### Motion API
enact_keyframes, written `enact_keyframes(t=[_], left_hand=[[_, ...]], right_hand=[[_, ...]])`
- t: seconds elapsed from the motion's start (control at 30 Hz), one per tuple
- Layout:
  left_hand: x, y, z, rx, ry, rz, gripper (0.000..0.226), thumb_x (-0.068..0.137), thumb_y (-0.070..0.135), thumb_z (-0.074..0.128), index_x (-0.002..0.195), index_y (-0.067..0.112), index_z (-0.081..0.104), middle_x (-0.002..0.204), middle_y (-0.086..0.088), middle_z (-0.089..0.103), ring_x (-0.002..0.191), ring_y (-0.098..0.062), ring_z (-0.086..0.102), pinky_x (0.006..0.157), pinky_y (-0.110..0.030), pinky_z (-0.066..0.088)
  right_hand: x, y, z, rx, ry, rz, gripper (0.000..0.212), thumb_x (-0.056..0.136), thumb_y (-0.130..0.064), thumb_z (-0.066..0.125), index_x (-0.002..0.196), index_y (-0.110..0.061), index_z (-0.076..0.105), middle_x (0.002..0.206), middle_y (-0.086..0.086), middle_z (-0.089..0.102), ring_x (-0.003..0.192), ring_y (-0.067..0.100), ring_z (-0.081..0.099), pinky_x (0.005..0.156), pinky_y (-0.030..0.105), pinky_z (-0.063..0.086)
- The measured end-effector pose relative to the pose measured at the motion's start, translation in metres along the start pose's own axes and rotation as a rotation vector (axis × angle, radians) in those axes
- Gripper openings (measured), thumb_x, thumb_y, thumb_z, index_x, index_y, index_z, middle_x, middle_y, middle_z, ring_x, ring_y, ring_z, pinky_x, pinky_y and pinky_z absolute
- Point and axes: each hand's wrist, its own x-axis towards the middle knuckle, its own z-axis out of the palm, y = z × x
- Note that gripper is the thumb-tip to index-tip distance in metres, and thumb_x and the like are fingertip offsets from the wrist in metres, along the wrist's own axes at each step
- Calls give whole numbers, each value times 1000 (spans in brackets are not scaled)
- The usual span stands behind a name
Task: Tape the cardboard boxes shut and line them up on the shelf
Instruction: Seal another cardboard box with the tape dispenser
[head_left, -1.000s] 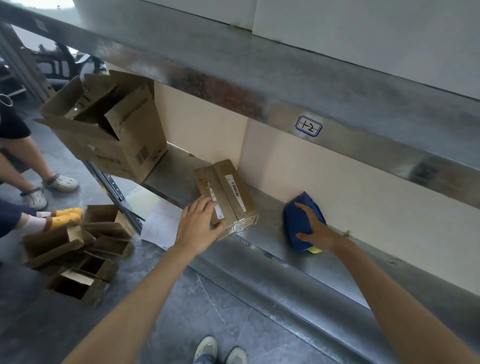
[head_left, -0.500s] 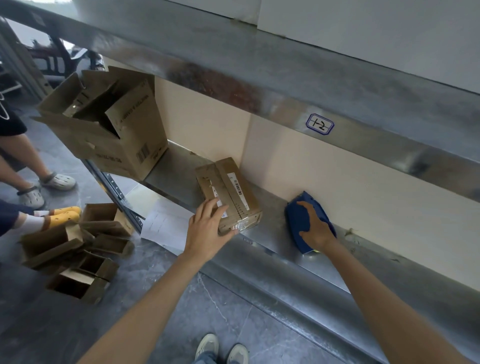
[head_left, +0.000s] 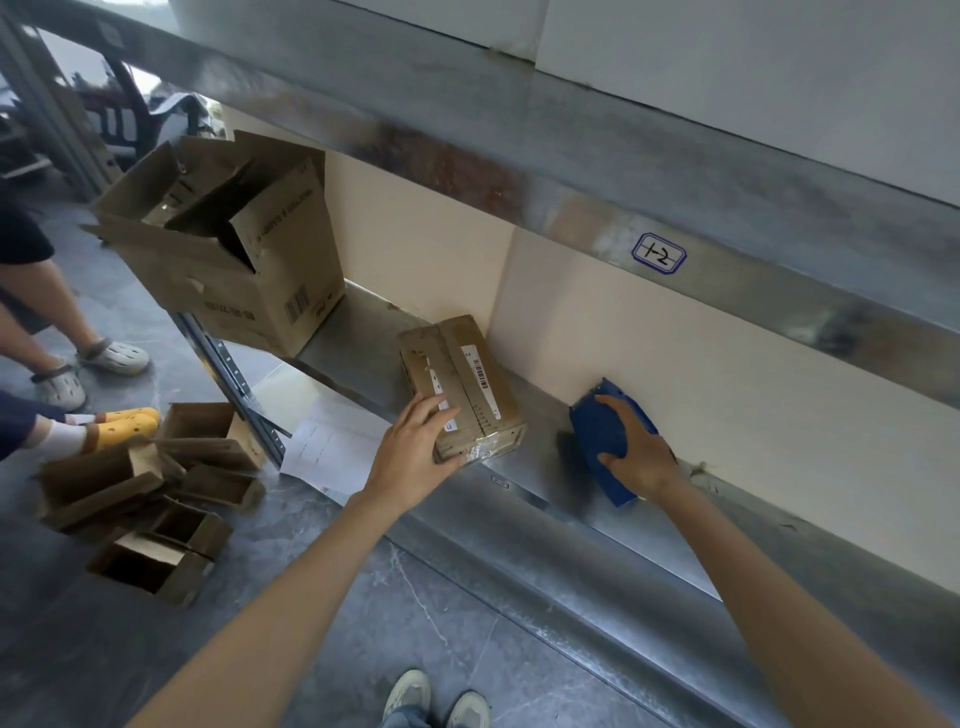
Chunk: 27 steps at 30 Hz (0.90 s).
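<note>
Head view: I read this as the lining-up step. The small brown cardboard box (head_left: 460, 387), sealed with clear tape over its near end, lies flat on the grey metal shelf (head_left: 363, 332), at about 12 o'clock from my left grip (head_left: 415, 457). That grip is curled round the box's near-left corner, fingers on the top face and thumb at the near end. My right grip (head_left: 636, 449) is wrapped over a blue plastic tool (head_left: 597, 441), which I take for the tape dispenser, resting on the shelf at 3 o'clock from the box, close to the back wall.

The box's long axis runs roughly from 5 o'clock to 11 o'clock, its far end pointing at the wall and skewed slightly from it. Next I would square it to the wall, then fetch one of the open brown boxes (head_left: 145, 499) lying on the floor at 8 o'clock.
</note>
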Motion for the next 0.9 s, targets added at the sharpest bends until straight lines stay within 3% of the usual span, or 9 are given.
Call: enact_keyframes(t=[0.07, 0.13, 0.23, 0.33, 0.47, 0.6, 0.7, 0.83, 0.9], left_hand=[[0, 0, -3, -25, -21, -1, 67, 85, 40, 74, 143, 19, 48, 154, 4, 35, 148, -21, 21, 114, -45, 34], [-1, 1, -6, -38, -33, 3, 66, 85, 39, 74, 143, 19, 49, 154, 5, 35, 148, -20, 21, 114, -44, 34], [-1, 4, -11, -77, -24, 16, 62, 85, 37, 74, 140, 19, 52, 152, 6, 38, 143, -17, 31, 112, -38, 38], [0, 5, -23, -108, -20, 16, 57, 88, 37, 71, 139, 20, 54, 148, 5, 43, 136, -16, 40, 109, -35, 37], [7, 4, -48, -220, -7, 4, 50, 90, 30, 70, 137, 23, 55, 142, 3, 52, 131, -16, 46, 108, -36, 41], [14, 4, -73, -344, 2, 27, 46, 91, 24, 70, 135, 25, 58, 135, 6, 58, 118, -5, 51, 95, -16, 38], [14, 3, -86, -397, -85, 47, 49, 91, 15, 69, 136, 26, 57, 135, 11, 59, 119, -1, 52, 86, 0, 35], [7, 1, -90, -448, -266, 60, 54, 93, 0, 61, 137, 30, 55, 138, 14, 55, 127, 2, 47, 93, -10, 37], [3, 0, -87, -511, -328, 69, 52, 93, -5, 58, 134, 26, 58, 133, 11, 59, 123, 3, 52, 92, -9, 42]], right_hand=[[-6, -4, -4, 2, 12, 27, 72, 89, -9, 54, 146, -43, 24, 81, 8, 59, 55, 18, 48, 48, 27, 38], [-11, -11, -6, -48, 47, 40, 67, 88, -17, 53, 142, -47, 27, 69, 1, 53, 53, 19, 48, 48, 28, 36], [-18, -23, -6, -160, 121, -14, 54, 94, -40, 52, 141, -49, 26, 81, -8, 58, 62, 19, 54, 53, 28, 40], [-22, -32, -8, -195, 172, -115, 53, 95, -50, 51, 142, -49, 27, 103, -3, 63, 73, 22, 57, 61, 31, 46], [-31, -59, -15, -300, 190, -342, 54, 95, -46, 53, 144, -47, 30, 75, -7, 56, 68, 23, 58, 60, 32, 45], [-40, -83, -13, -420, 122, -590, 55, 94, -48, 54, 143, -49, 28, 58, -4, 51, 47, 13, 47, 58, 38, 50], [-48, -95, -4, -460, 75, -705, 56, 93, -48, 55, 144, -47, 32, 58, -9, 41, 42, 7, 34, 53, 34, 45], [-59, -103, 8, -411, 48, -841, 55, 90, -40, 65, 141, -40, 43, 57, -19, 26, 42, -4, 24, 48, 18, 25], [-60, -103, 14, -423, 30, -848, 55, 91, -42, 63, 141, -42, 40, 59, -18, 29, 44, 0, 27, 50, 24, 32]])
